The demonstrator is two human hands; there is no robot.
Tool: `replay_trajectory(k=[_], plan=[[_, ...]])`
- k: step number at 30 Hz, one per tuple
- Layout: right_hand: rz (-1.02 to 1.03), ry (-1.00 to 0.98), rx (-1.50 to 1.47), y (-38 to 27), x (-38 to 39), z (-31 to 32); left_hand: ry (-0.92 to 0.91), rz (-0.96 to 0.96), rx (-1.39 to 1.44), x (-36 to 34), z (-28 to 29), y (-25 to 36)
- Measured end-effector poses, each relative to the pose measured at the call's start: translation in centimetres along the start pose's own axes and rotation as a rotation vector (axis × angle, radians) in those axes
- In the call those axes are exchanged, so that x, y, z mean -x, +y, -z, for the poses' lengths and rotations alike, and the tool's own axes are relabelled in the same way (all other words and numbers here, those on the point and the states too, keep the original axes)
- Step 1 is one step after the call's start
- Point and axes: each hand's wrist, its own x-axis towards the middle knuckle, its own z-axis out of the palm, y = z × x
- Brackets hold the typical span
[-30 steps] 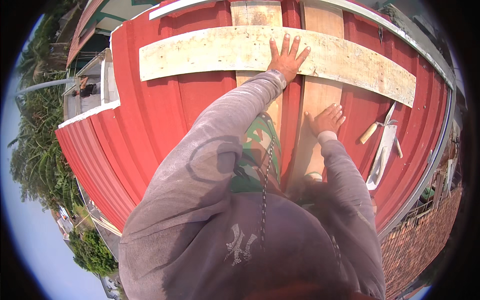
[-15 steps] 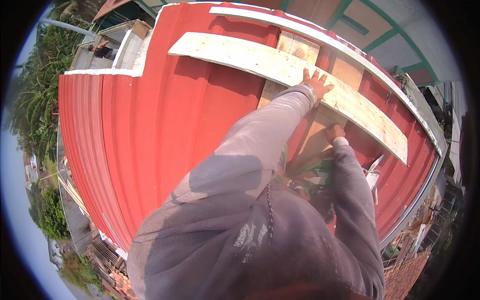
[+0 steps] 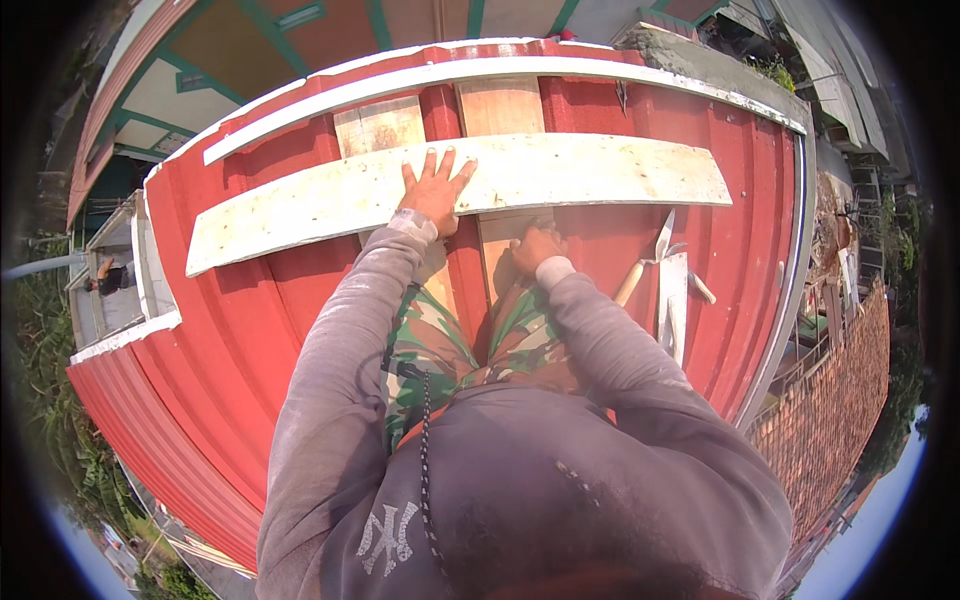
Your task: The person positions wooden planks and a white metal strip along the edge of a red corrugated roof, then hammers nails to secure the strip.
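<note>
A long pale wooden board (image 3: 560,175) lies crosswise over the red corrugated roof. My left hand (image 3: 435,192) is laid on it, palm down, fingers spread. Below the board's near edge, my right hand (image 3: 537,250) is closed in a fist against a plank (image 3: 497,262) that runs under the board. Whether anything is inside that fist is hidden. To the right of my right hand lie a tool with a pointed metal blade (image 3: 665,236) and a wooden handle (image 3: 628,284), a whitish tapered strip (image 3: 674,305) and another short pale handle (image 3: 703,289).
A white strip (image 3: 430,76) runs along the far side of the red roof (image 3: 240,330). A second plank (image 3: 380,125) shows beyond the board. A concrete ledge (image 3: 720,85) borders the far right. Another person (image 3: 112,275) is on a lower level at far left. Tiled roofing (image 3: 835,390) lies right.
My view has swung right, bringing the tools on the right into fuller sight. My left hand still presses on the board, and my right hand stays closed near the plank.
</note>
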Motion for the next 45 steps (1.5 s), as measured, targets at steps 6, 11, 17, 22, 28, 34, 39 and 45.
replay_trajectory(k=[6, 11, 17, 22, 28, 34, 39, 45], plan=[[-0.022, -0.21, -0.357, 1.8, 1.1, 6.5, 0.02, -0.027, -0.021, -0.2, 0.1, -0.1], [-0.046, 0.135, -0.395, 6.5, 2.2, 8.4, -0.001, -0.057, 0.018, -0.7, 0.8, -0.3], [0.271, 0.657, -0.134, 9.5, 2.9, 14.7, -0.045, -0.077, 0.06, -1.2, 2.4, -1.0], [0.498, 0.568, 0.073, 8.3, 1.0, 18.9, -0.095, -0.093, 0.102, -2.0, 3.6, -1.6], [0.593, 0.498, 0.091, 9.3, -5.3, 19.8, -0.148, -0.162, 0.225, -3.7, 5.5, -3.2], [0.636, 0.409, 0.113, 9.1, -6.9, 21.3, -0.069, -0.278, 0.33, -4.6, 6.7, -4.2], [0.58, 0.263, 0.121, 8.7, -6.9, 23.1, -0.101, -0.279, 0.381, -5.7, 7.4, -4.6], [0.569, 0.207, 0.14, 8.3, -7.1, 24.3, -0.178, -0.267, 0.412, -5.7, 8.6, -4.6]])
